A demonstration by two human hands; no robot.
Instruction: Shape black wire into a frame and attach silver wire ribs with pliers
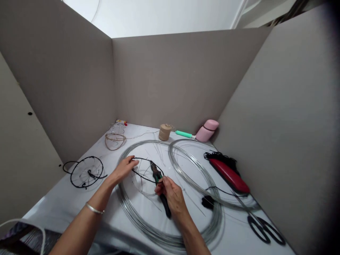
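Note:
My left hand (125, 168) is closed on the left side of a round black wire frame (140, 158) with thin wires across it. My right hand (172, 194) has its thumb and fingers pinched at the frame's right rim. A pair of pliers (155, 171) with dark handles extends beneath the frame and past my right fingers; whether my hand also grips it cannot be made out. Both hands are above a large coil of silvery wire (127, 205) on the white table.
A second wire coil (183, 166) overlaps the large one. A black-wrapped wire frame (87, 172) lies left; a twine-wrapped frame (115, 141) stands behind it. Farther back are a twine spool (165, 132) and pink bottle (207, 130). Scissors (265, 228), a red case (228, 175) and black yarn (207, 202) lie right.

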